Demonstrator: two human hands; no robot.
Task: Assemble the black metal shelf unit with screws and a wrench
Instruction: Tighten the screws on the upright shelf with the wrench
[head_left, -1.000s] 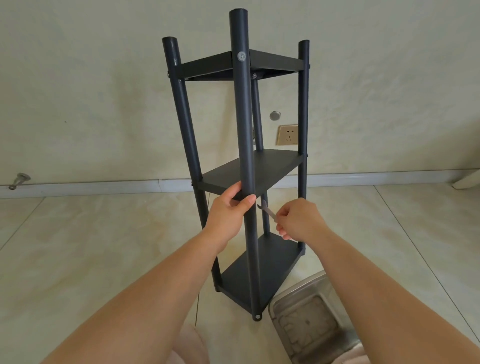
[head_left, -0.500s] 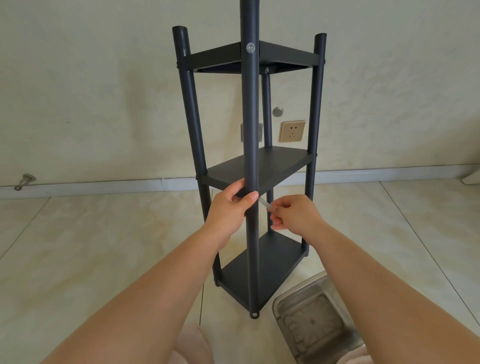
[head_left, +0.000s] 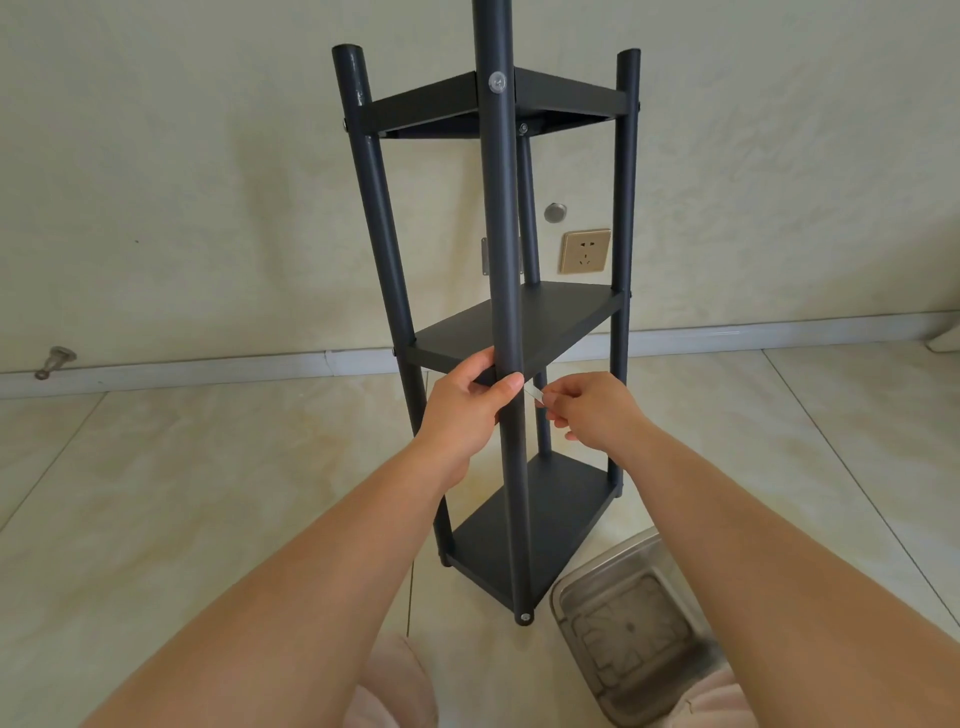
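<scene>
We steady the tall black metal three-tier shelf unit (head_left: 511, 322), which stands upright on the pale tiled floor (head_left: 182, 467) near the wall. Our left hand (head_left: 467, 410) wraps the front round post at the middle shelf's corner. Our right hand (head_left: 592, 410) pinches a small flat silver wrench (head_left: 535, 393), its tip reaching behind that post. To do this well, we judge we should seat the wrench squarely on the fastener, turn in short arcs, and brace the post firmly. A shallow steel tray (head_left: 631, 623) lies beside the base.
</scene>
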